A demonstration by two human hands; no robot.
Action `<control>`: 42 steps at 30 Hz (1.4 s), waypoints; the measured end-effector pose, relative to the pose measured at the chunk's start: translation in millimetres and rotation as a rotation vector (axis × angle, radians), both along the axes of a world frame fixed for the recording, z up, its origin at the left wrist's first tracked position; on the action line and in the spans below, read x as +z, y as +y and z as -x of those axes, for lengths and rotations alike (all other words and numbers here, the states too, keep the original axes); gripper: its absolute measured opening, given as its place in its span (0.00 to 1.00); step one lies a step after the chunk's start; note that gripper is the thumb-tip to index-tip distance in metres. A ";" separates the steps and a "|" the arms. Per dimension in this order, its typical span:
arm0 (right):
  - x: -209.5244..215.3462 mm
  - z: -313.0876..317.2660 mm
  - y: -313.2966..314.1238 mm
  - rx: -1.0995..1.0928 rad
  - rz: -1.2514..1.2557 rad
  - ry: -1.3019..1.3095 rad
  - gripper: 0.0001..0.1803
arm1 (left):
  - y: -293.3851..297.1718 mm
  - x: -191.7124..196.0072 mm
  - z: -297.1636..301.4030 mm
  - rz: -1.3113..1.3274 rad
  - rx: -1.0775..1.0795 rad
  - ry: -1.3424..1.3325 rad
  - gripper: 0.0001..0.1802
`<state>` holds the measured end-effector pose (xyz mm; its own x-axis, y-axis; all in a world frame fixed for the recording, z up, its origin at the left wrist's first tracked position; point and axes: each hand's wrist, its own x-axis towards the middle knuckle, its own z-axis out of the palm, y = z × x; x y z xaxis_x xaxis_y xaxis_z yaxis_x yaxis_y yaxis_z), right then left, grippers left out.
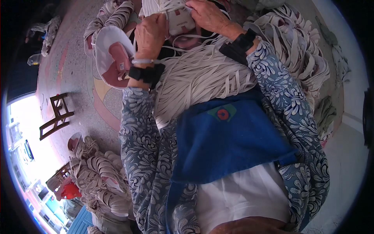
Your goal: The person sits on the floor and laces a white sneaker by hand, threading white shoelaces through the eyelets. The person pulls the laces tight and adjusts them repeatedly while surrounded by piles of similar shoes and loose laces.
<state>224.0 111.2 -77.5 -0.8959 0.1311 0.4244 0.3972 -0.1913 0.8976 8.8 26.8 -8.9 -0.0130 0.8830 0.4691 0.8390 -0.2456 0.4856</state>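
Observation:
A cream canvas shoe upper with small red tabs sits at the top middle, between my hands. My left hand is closed, its fingertips pinching the upper's left edge. At the opposite edge, my right hand pinches with thumb and forefinger. Any lace end within the fingers is too small to make out. A large heap of flat cream shoelaces covers my lap below the upper, and a few loose strands reach up toward it. Beside my left wrist is a white upper with pink lining.
Stacked cream uppers lie at the upper left, and another pile is at the right. More uppers are heaped at the lower left near a red bag. A small wooden stool stands on the speckled floor.

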 end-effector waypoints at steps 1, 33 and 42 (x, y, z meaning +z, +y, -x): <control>27.1 1.2 -24.8 -0.085 -0.024 -0.016 0.17 | -6.3 4.3 -1.6 0.014 -0.031 0.034 0.16; 106.5 9.1 -50.4 0.728 2.311 1.394 0.09 | 1.1 10.5 -1.4 -0.348 -0.322 0.131 0.03; 176.8 2.3 -101.2 0.888 2.517 0.983 0.09 | -14.9 22.9 -9.2 0.144 -0.304 -0.268 0.10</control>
